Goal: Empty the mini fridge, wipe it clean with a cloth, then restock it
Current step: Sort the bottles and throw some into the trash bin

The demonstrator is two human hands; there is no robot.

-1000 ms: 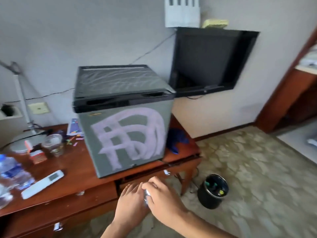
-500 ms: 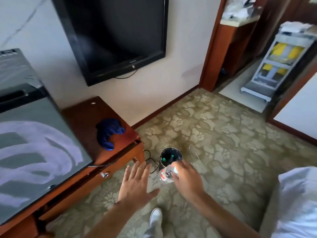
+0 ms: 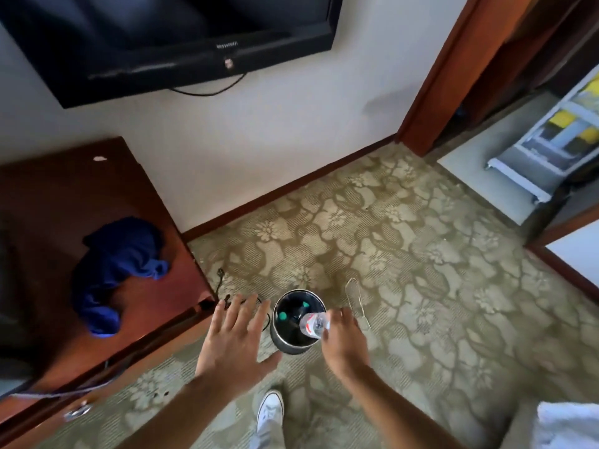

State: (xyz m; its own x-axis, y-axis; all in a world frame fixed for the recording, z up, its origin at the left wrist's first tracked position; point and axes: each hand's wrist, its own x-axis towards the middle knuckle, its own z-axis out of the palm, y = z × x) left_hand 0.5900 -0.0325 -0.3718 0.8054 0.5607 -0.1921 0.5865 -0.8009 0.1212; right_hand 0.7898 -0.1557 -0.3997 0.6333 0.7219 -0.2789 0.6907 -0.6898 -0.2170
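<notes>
Your right hand [image 3: 343, 338] reaches forward and down, fingers curled round a small clear bottle [image 3: 313, 324] held over the rim of the black bin [image 3: 293, 338] on the carpet. Your left hand [image 3: 234, 343] hovers beside it, 5 fingers spread, holding nothing. The blue cloth [image 3: 113, 270] lies on the desk [image 3: 52, 202].

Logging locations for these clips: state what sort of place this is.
Probably a hotel room: a wall-mounted television, patterned carpet and a small waste bin beside a wooden desk.
</notes>
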